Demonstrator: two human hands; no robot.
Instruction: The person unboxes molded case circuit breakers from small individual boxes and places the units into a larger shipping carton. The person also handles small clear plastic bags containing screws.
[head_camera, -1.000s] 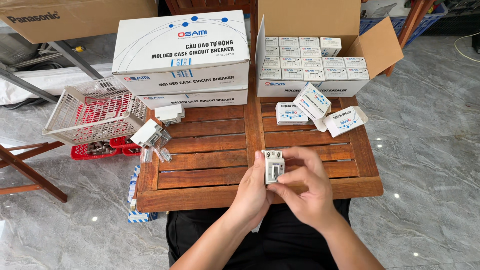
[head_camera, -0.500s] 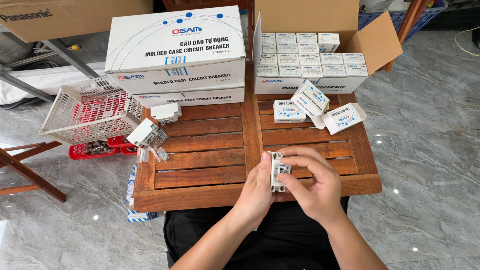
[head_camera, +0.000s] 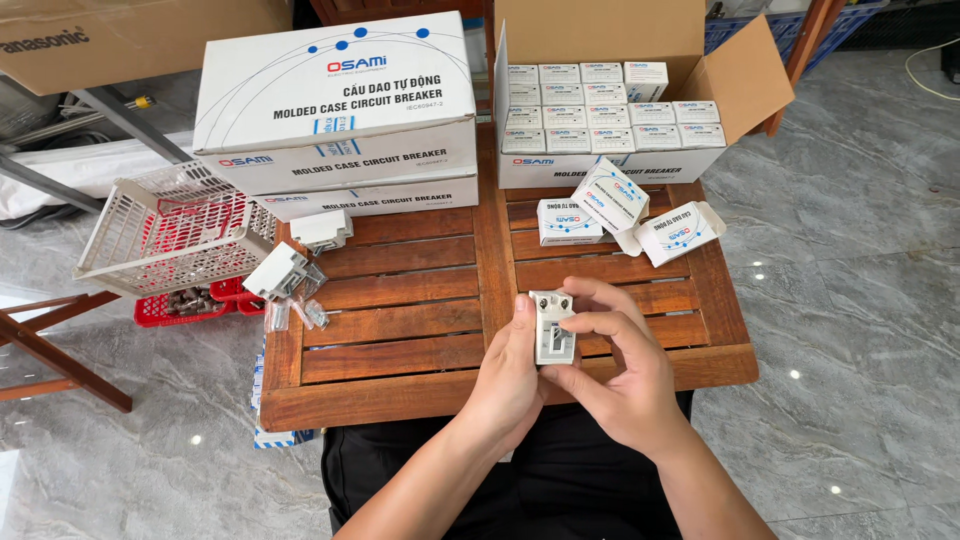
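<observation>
Both hands hold one small white breaker (head_camera: 553, 328) upright over the near edge of the wooden table (head_camera: 400, 330); left hand (head_camera: 510, 380) grips its left side, thumb up along the edge; right hand (head_camera: 625, 375) closes on its right side, fingers curled over the front. Two more breakers (head_camera: 285, 270) lie at the table's left edge beside a white basket (head_camera: 170, 230); three small boxes (head_camera: 610, 200) lie loose before the open carton (head_camera: 600, 110); two big white cartons (head_camera: 340, 110) stacked at back left.

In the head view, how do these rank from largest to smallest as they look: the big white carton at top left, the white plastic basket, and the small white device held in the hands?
1. Big white carton
2. White plastic basket
3. Small white device, smallest although nearest the camera
</observation>
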